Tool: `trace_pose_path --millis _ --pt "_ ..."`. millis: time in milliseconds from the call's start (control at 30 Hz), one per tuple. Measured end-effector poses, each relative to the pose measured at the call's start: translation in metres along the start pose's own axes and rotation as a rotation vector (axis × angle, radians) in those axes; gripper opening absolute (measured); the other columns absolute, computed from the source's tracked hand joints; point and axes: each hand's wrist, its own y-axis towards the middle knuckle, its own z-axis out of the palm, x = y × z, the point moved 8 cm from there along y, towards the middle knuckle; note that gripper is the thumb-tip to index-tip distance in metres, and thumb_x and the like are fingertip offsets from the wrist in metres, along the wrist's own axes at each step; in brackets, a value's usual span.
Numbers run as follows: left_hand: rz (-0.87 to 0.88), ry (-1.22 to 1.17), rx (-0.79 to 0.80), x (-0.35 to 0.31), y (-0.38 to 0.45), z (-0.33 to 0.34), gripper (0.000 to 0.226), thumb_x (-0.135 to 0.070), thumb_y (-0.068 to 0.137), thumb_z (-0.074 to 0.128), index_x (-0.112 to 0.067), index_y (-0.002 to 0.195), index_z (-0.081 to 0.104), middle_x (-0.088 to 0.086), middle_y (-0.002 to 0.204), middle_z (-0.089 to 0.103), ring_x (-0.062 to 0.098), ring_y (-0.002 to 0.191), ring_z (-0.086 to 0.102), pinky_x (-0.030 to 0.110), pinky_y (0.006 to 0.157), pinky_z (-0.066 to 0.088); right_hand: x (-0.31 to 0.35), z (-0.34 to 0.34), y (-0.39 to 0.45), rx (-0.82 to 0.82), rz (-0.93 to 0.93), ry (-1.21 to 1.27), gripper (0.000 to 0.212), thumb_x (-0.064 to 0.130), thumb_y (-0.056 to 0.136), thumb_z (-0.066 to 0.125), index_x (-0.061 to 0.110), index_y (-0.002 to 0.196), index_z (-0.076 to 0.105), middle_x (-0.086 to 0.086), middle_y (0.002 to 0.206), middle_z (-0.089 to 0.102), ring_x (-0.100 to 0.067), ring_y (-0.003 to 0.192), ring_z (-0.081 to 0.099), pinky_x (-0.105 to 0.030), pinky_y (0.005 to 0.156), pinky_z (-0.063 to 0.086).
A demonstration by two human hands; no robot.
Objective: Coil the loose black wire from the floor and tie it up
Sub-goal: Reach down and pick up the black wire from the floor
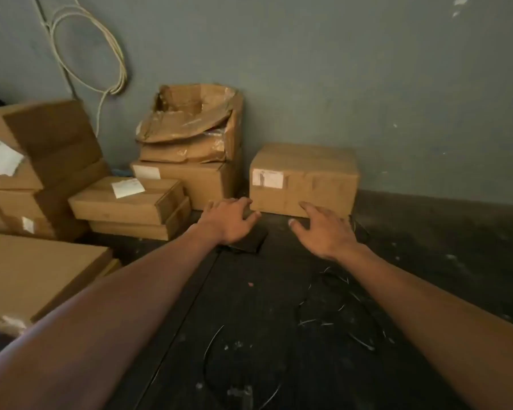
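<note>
The loose black wire [338,309] lies in untidy loops on the dark floor, under and to the left of my right forearm, with another strand curving near the bottom middle. It is hard to trace against the floor. My left hand [230,221] reaches forward with fingers spread, hovering over a small dark flat object [249,242] on the floor. My right hand [323,232] is stretched out beside it, fingers apart, holding nothing. Both hands are in front of a closed cardboard box [304,180], past the wire.
Stacked cardboard boxes [131,199] fill the left side, and a torn open box [190,125] sits on another by the grey wall. A pale cable coil [116,60] hangs on the wall at upper left. A large flat box [27,276] lies at near left.
</note>
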Motion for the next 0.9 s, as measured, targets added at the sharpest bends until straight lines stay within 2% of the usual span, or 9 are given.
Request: trace_pose_path --millis 100,200,300,400,467,600,700,800,900 --pt "-0.040 -0.047 0.106 0.030 -0.027 0.040 0.059 -0.057 0.098 0.033 -0.029 0.150 0.031 0.008 0.154 0.040 0.027 0.143 0.033 0.056 0.119 0.015 0.016 0.043 -0.015 0.094 -0.019 -0.016 0.066 0.059 0.094 0.039 0.029 0.151 0.025 -0.008 0.154 0.039 -0.030 0.141 0.034 -0.054 0.113 0.029" --pt "-0.061 -0.054 0.202 0.064 -0.056 0.087 0.056 -0.050 0.099 0.039 -0.027 0.150 0.032 0.010 0.153 0.041 0.029 0.141 0.037 0.053 0.117 0.025 0.030 0.094 -0.036 0.214 -0.036 -0.004 0.067 0.059 0.093 0.041 0.030 0.151 0.024 -0.006 0.155 0.038 -0.029 0.141 0.035 -0.054 0.114 0.028" --pt "-0.050 -0.046 0.298 0.091 -0.081 0.126 0.053 -0.031 0.099 0.046 -0.030 0.150 0.031 0.010 0.154 0.039 0.030 0.138 0.040 0.049 0.112 0.035 0.040 0.143 -0.056 0.329 -0.063 -0.012 0.067 0.060 0.092 0.043 0.031 0.150 0.025 -0.006 0.152 0.042 -0.029 0.138 0.040 -0.053 0.112 0.031" --pt "0.015 0.045 0.432 0.107 -0.107 0.163 0.066 -0.009 0.093 0.051 -0.037 0.150 0.029 0.004 0.158 0.031 0.028 0.144 0.031 0.048 0.113 0.034 0.049 0.190 -0.081 0.461 -0.101 -0.006 0.066 0.059 0.091 0.046 0.032 0.148 0.028 -0.005 0.148 0.045 -0.028 0.135 0.043 -0.052 0.108 0.034" --pt "0.075 0.130 0.494 0.115 -0.121 0.183 0.073 -0.005 0.091 0.054 -0.041 0.150 0.029 0.001 0.161 0.024 0.027 0.148 0.022 0.050 0.115 0.030 0.056 0.218 -0.097 0.547 -0.129 -0.004 0.063 0.057 0.090 0.049 0.032 0.145 0.033 -0.004 0.145 0.048 -0.027 0.132 0.045 -0.052 0.106 0.037" --pt "0.194 0.209 0.583 0.120 -0.138 0.223 0.062 -0.016 0.097 0.053 -0.043 0.148 0.030 -0.002 0.164 0.014 0.027 0.151 0.009 0.055 0.118 0.023 0.072 0.264 -0.138 0.737 -0.208 -0.028 0.052 0.051 0.089 0.056 0.027 0.135 0.048 -0.002 0.138 0.052 -0.023 0.124 0.051 -0.046 0.099 0.044" --pt "0.242 0.222 0.594 0.121 -0.143 0.241 0.049 -0.026 0.097 0.054 -0.041 0.142 0.042 -0.004 0.164 0.014 0.026 0.151 0.008 0.053 0.119 0.021 0.077 0.290 -0.169 0.876 -0.268 -0.140 0.050 0.051 0.089 0.058 0.023 0.130 0.053 -0.006 0.136 0.051 -0.026 0.121 0.051 -0.046 0.095 0.046" --pt "0.258 0.210 0.556 0.123 -0.141 0.248 0.033 -0.030 0.096 0.057 -0.037 0.128 0.055 -0.002 0.161 0.023 0.027 0.149 0.015 0.052 0.118 0.026 0.077 0.297 -0.181 0.884 -0.327 -0.221 0.052 0.052 0.088 0.059 0.019 0.127 0.053 -0.010 0.138 0.047 -0.030 0.125 0.045 -0.048 0.098 0.044" --pt "0.272 0.198 0.511 0.125 -0.140 0.250 0.024 -0.033 0.095 0.056 -0.036 0.118 0.056 -0.001 0.157 0.028 0.027 0.145 0.021 0.052 0.114 0.031 0.077 0.296 -0.182 0.867 -0.353 -0.243 0.042 0.041 0.090 0.061 0.017 0.124 0.054 -0.010 0.135 0.048 -0.030 0.125 0.045 -0.047 0.098 0.045"
